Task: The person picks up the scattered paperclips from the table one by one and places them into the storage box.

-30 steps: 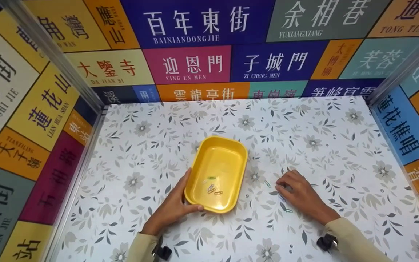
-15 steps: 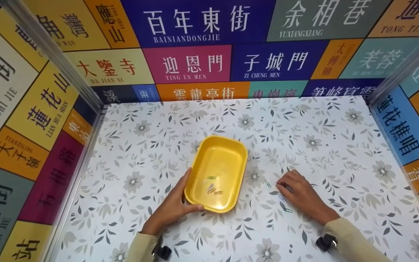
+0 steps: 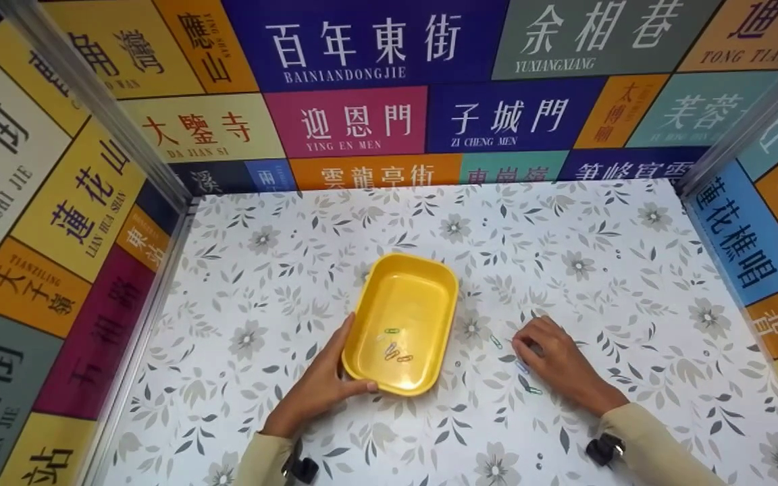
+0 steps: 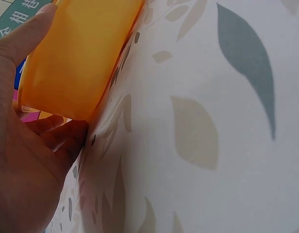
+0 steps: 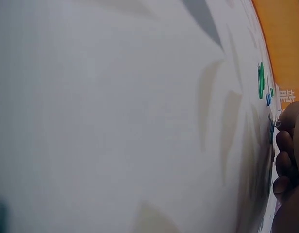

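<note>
My left hand grips the yellow plastic tray at its near left corner, thumb on the rim. In the left wrist view, the fingers lie against the tray's outer wall. Several small paper clips lie inside, green, whitish and orange. Right of the tray, my right hand is low over the table with curled fingers. A pale loop, seemingly a white paper clip, shows at its thumb and fingertip in the right wrist view. Close by lie a green paper clip, a bluish paper clip and a darker green paper clip.
A white tablecloth printed with grey leaves and flowers covers the table. Panels with coloured signs stand along the back and both sides, with metal posts at the corners.
</note>
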`<state>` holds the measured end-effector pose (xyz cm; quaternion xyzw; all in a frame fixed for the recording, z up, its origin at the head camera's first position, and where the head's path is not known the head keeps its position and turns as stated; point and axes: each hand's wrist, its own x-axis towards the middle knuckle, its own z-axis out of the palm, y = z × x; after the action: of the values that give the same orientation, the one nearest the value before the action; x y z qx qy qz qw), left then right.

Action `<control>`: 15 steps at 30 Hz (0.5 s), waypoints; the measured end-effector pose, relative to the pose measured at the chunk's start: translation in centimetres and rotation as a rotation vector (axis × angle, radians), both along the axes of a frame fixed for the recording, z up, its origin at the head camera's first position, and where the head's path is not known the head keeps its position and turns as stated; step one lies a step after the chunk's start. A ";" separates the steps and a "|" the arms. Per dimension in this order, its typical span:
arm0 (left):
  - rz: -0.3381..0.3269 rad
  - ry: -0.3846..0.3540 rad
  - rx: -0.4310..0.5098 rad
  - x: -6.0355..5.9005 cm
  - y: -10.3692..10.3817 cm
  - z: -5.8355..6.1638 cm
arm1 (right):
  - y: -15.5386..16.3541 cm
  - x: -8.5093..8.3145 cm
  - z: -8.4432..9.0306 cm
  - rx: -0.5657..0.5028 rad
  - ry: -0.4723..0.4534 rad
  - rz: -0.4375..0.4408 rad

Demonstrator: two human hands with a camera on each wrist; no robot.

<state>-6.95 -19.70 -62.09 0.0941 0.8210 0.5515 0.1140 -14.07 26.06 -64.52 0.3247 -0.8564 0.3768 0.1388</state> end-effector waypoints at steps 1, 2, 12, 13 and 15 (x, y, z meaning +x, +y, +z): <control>0.000 0.000 -0.008 0.0 0.0 0.0 | 0.0 0.0 0.0 -0.003 -0.002 0.001; 0.001 0.001 -0.013 0.0 0.0 0.1 | 0.0 0.0 0.1 -0.005 -0.007 0.001; 0.004 0.008 0.009 -0.1 0.0 -0.2 | -0.1 0.0 0.7 0.009 -0.075 -0.017; 0.004 0.010 0.011 -0.1 0.0 -0.2 | -0.2 -0.1 0.8 0.010 -0.079 -0.017; 0.003 0.010 0.012 -0.1 0.0 -0.1 | -0.2 -0.1 0.9 0.015 -0.082 -0.016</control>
<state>-7.04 -19.71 -62.24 0.0962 0.8183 0.5563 0.1083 -14.20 25.86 -63.59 0.3030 -0.8667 0.3824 0.1040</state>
